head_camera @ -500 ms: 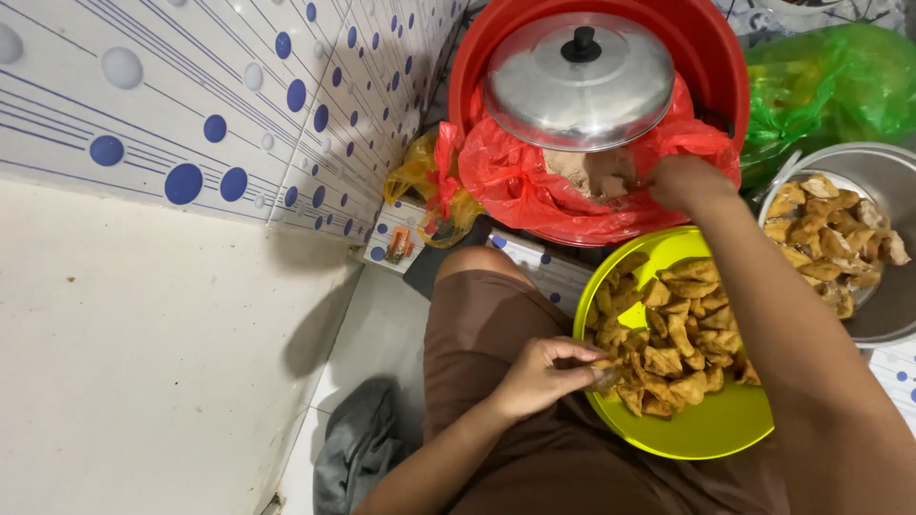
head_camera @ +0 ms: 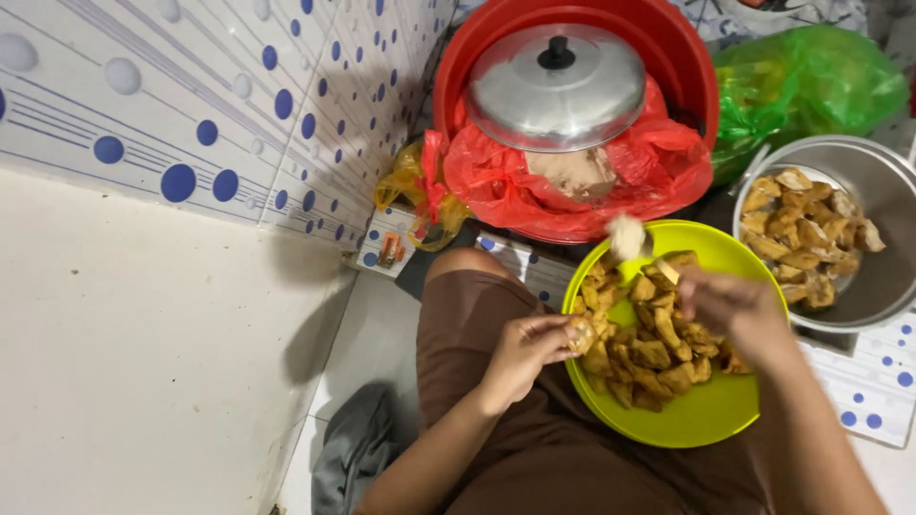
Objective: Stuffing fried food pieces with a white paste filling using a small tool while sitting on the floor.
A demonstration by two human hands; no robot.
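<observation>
A lime-green plate (head_camera: 706, 420) rests on my lap and carries several fried golden-brown tofu pieces (head_camera: 654, 348). My left hand (head_camera: 525, 351) pinches one tofu piece (head_camera: 580, 334) at the plate's left rim. Over the plate's right side, my right hand (head_camera: 730, 305) holds a spoon with a pale lump of filling (head_camera: 627, 236) on its tip; the motion blurs it. Behind the plate stands a red basin (head_camera: 682, 67) lined with a red plastic bag (head_camera: 496, 176) that shows pale filling (head_camera: 572, 174) inside, and a metal lid (head_camera: 558, 86) sits on top.
A metal bowl (head_camera: 883, 191) holding more fried pieces (head_camera: 801, 229) stands at the right. Behind it lies a green plastic bag (head_camera: 811, 86). A yellow bag (head_camera: 410, 191) and a small packet (head_camera: 389, 250) lie by the dotted tile wall (head_camera: 191, 114). Grey cloth (head_camera: 348, 458) lies on the floor.
My right hand has come back from the red basin to above the green plate, bringing a lump of filling. My left hand has lifted one tofu piece at the plate's edge.
</observation>
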